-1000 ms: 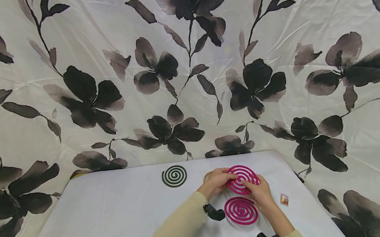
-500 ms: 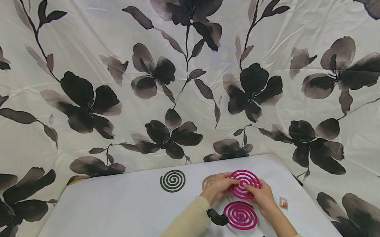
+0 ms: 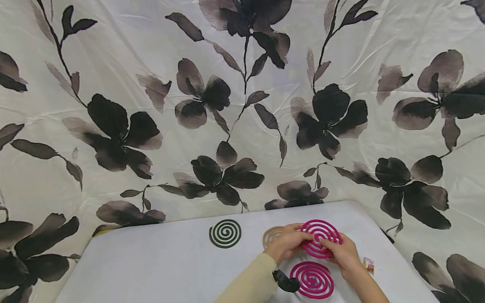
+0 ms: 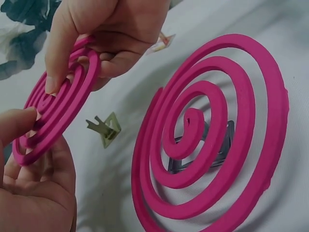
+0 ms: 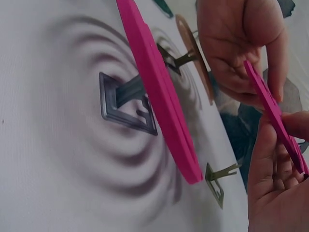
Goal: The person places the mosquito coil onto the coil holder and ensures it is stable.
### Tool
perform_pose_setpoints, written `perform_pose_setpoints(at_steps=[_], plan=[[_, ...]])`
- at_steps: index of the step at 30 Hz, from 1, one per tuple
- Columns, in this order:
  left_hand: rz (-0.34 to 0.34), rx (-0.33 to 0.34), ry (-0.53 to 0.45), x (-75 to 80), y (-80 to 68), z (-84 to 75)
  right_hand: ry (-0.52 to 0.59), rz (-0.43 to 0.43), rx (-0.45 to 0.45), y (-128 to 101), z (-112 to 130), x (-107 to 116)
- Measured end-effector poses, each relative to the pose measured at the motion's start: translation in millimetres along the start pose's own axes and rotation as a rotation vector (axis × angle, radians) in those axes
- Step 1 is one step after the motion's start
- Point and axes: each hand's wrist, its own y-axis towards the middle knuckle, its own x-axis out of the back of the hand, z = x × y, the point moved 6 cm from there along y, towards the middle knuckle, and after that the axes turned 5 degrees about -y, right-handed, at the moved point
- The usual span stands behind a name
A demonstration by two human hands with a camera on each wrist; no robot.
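Over the last second little changed: the left hand and right hand kept pinching one pink coil, lower right of the head view, so the work seemed held at handling it, apart from the bare green stand. A second pink coil sat below on a grey stand; whether the small packet, farther right, held anything could not be told.

Held spiral coil: bright magenta. Second spiral coil: matching magenta; stand beneath blue-grey. Smaller stand: olive-gold. Farther coils: dark green coil, tan coil. Tabletop: plain white. Backdrop cloth: off-white, black and grey-brown watercolour-style flowers, leaves. Sleeves: cream. Packet: reddish-orange, pale.
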Motion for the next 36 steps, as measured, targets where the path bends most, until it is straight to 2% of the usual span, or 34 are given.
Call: perform_pose_setpoints(at_steps=[2,10,19,27,36], plan=[[0.005,0.002,0.008,-5.2,-0.5,2.1,0.003,-0.006,-0.009,0,-3,5],[-0.049,0.021,0.011,-12.9,-1.1,7.6,-0.009,0.008,-0.029,2,-6,13],[-0.03,0.003,-0.026,-16.3,4.9,15.6,-0.051,0.006,-0.046,9,-14,15],[-0.046,-0.003,-0.013,-10.6,4.5,11.6,-0.051,0.006,-0.059,13,-14,10],[-0.088,-0.005,0.046,-16.5,3.7,4.9,-0.068,-0.023,-0.073,21,-11,14]])
